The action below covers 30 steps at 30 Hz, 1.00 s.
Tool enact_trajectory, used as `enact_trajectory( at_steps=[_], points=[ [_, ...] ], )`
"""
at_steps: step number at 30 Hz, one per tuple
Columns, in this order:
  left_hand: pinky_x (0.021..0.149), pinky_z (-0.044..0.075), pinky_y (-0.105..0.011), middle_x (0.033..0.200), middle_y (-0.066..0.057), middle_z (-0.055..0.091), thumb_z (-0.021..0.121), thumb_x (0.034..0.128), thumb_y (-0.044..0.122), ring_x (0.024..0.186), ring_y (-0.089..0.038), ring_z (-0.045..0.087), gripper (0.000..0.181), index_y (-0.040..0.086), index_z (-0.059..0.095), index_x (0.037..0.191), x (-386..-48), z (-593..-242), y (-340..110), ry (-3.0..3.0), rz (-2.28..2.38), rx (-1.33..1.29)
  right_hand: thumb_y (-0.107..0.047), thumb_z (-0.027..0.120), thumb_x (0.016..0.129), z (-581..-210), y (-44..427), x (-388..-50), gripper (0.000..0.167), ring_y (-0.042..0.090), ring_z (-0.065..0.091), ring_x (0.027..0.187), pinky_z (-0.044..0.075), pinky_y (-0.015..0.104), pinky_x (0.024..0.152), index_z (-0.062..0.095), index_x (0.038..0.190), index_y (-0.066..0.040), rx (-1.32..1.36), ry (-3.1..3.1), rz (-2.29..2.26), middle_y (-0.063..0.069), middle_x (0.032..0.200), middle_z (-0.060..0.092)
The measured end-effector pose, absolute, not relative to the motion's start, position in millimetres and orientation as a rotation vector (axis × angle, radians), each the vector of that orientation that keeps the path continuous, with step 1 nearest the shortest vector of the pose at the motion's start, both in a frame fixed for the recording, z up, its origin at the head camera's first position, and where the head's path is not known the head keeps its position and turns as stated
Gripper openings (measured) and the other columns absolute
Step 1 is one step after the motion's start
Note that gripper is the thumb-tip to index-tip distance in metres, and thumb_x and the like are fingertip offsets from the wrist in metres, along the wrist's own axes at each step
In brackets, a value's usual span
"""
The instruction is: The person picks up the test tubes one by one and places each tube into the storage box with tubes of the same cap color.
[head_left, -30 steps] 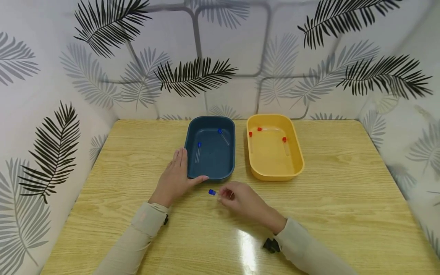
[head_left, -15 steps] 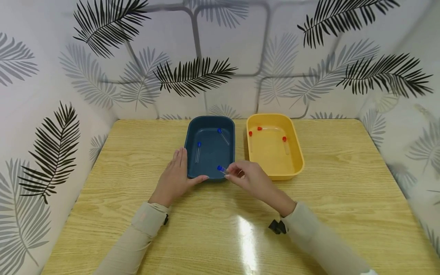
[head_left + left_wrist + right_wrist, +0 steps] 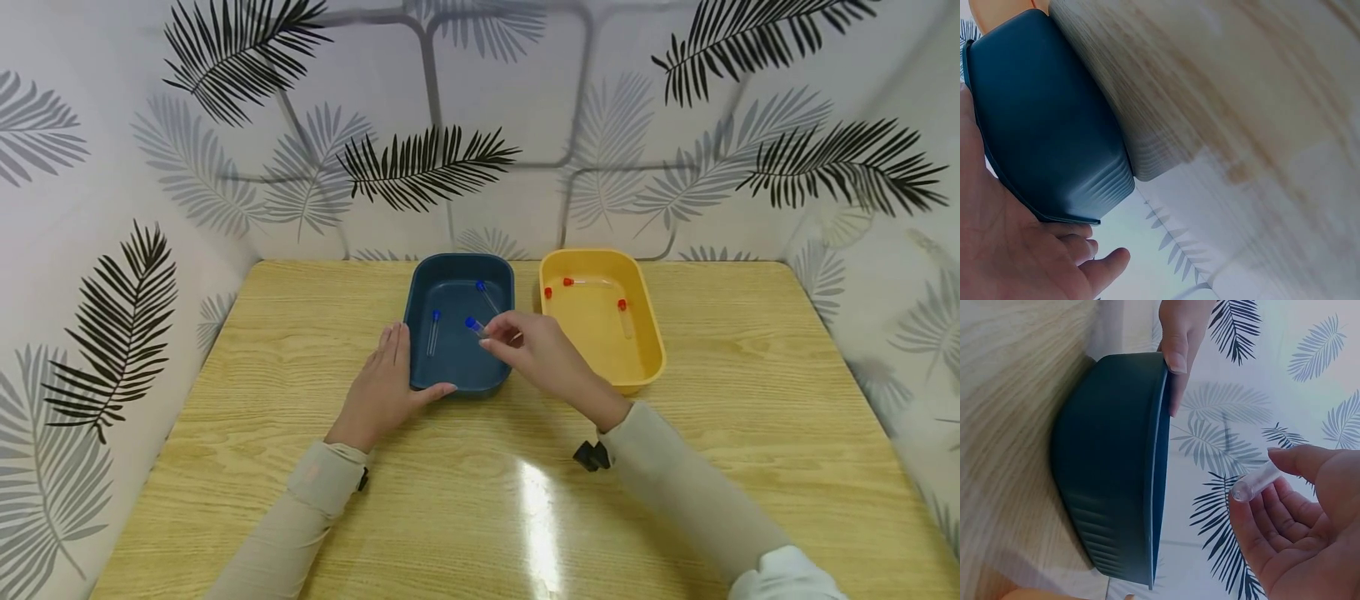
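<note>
A clear test tube with a blue cap [image 3: 471, 323] is pinched between the thumb and fingertips of my right hand [image 3: 543, 354], over the dark blue bin [image 3: 461, 371]. In the right wrist view the clear tube [image 3: 1252, 484] points its rounded end at the camera and is above the bin's rim. My left hand [image 3: 381, 390] rests along the bin's left side with fingers straight, its thumb reaching across the near rim. Inside that bin lie two more blue-capped test tubes, one left [image 3: 432, 335] and one at the back right [image 3: 486, 295], partly behind the right hand.
To the right stands a yellow bin [image 3: 588, 333] holding red-capped test tubes, among them one at the right [image 3: 624, 317] and one at the back [image 3: 581, 282]. Both bins sit near the back of a wooden table [image 3: 420, 533], before a leaf-patterned cloth [image 3: 495, 200].
The right hand has carried the blue-capped test tube from above the table in front, up and forward over the near rim to above the blue bin's middle. The left hand stays put.
</note>
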<state>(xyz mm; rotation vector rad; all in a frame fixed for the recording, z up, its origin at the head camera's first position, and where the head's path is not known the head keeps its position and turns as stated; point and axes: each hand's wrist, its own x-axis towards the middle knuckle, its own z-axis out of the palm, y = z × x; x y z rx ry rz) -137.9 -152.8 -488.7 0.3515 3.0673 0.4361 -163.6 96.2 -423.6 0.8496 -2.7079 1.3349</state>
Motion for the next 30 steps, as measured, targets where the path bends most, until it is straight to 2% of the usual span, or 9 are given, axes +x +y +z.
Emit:
enact_trajectory(
  at_steps=[8,13,19,24,30],
  points=[
    [0.110,0.019,-0.044,0.153,-0.017,0.006,0.033,0.0707,0.086,0.140,-0.028,0.004,0.120,-0.001,0.005,0.148,-138,-489,-152,3.065,0.437,0.341,-0.029,0.063,0.090,-417,89,-186,0.019,0.010,0.058,0.076,0.051,0.025,0.067,0.067,0.098,-0.011,0.750,-2.792,1.424,-0.004,0.086,0.064],
    [0.110,0.019,-0.044,0.153,-0.017,0.007,0.035,0.0710,0.086,0.140,-0.028,0.005,0.119,-0.001,0.005,0.148,-138,-489,-152,3.064,0.447,0.338,-0.029,0.061,0.091,-416,84,-206,0.022,0.016,0.058,0.072,0.052,0.027,0.064,0.067,0.101,-0.011,0.748,-2.858,1.459,0.000,0.087,0.065],
    [0.110,0.018,-0.044,0.153,-0.016,0.006,0.034,0.0706,0.086,0.140,-0.026,0.003,0.120,-0.001,0.004,0.148,-138,-490,-153,3.056,0.444,0.334,-0.030,0.060,0.091,-411,77,-229,0.024,0.019,0.058,0.066,0.051,0.028,0.061,0.067,0.101,-0.009,0.743,-2.941,1.383,0.004,0.085,0.065],
    [0.110,0.018,-0.044,0.153,-0.016,0.006,0.034,0.0705,0.086,0.141,-0.026,0.003,0.120,0.000,0.003,0.148,-139,-491,-153,3.057,0.450,0.343,-0.030,0.059,0.092,-401,74,-245,0.025,0.024,0.058,0.067,0.049,0.028,0.060,0.067,0.104,-0.008,0.794,-3.001,1.278,0.007,0.080,0.064],
    [0.110,0.019,-0.044,0.153,-0.017,0.007,0.034,0.0705,0.086,0.141,-0.026,0.004,0.120,0.000,0.004,0.148,-139,-491,-153,3.071,0.438,0.351,-0.028,0.059,0.092,-393,69,-267,0.023,0.018,0.055,0.067,0.047,0.029,0.063,0.067,0.103,-0.009,0.913,-3.045,1.163,0.007,0.080,0.064]
  ],
)
